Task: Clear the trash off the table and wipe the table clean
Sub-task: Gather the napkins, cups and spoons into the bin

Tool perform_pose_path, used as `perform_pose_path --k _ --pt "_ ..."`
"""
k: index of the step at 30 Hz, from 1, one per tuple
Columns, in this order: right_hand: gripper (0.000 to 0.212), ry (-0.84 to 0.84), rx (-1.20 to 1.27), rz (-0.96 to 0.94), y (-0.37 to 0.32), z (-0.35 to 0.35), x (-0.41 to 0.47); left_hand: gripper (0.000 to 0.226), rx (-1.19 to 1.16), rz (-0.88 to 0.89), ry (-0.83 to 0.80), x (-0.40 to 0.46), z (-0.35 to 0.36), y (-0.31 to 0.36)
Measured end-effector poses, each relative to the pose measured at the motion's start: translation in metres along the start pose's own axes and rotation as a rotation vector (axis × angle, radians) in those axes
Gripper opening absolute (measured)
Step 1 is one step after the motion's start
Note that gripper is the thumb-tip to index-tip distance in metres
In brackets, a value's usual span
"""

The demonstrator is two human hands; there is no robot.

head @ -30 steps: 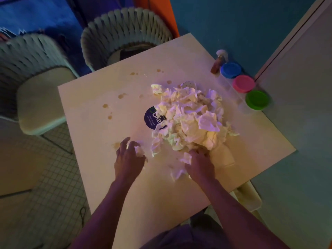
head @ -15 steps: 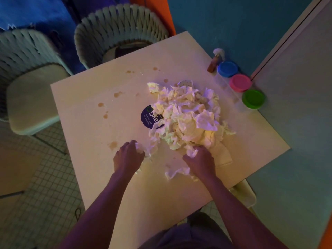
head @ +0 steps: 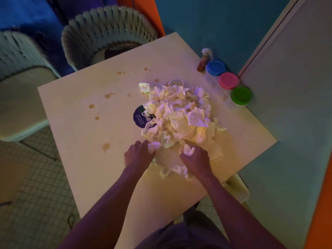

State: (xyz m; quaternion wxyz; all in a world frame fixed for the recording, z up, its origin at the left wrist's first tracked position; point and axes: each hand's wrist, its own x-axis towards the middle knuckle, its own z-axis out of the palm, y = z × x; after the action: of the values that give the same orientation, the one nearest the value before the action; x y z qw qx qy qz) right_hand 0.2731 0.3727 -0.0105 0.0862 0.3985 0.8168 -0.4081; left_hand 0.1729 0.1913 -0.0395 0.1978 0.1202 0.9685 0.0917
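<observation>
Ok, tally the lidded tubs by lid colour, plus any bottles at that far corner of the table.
Blue lid: 1
Pink lid: 1
Green lid: 1
Bottle: 1
Total: 4

One camera sits on the person's head. It looks forward and down, close over the square pale table (head: 75, 112), with both arms reaching in from below.
</observation>
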Motion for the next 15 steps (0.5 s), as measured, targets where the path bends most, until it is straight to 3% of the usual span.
perform_pose_path --k 4,9,15 --pt "0.031 0.042 0.036 0.031 0.001 -0.006 -0.003 0.036 -0.030 0.023 0.008 -0.004 0.002 -0.001" --pt "0.031 0.060 0.134 0.079 -0.001 -0.012 0.001 0.040 -0.181 -0.004 0.071 -0.020 0.000 -0.010" --pt "0.038 0.096 0.140 0.083 -0.004 -0.015 0.005 0.021 -0.236 0.016 0.117 -0.048 -0.001 -0.010"
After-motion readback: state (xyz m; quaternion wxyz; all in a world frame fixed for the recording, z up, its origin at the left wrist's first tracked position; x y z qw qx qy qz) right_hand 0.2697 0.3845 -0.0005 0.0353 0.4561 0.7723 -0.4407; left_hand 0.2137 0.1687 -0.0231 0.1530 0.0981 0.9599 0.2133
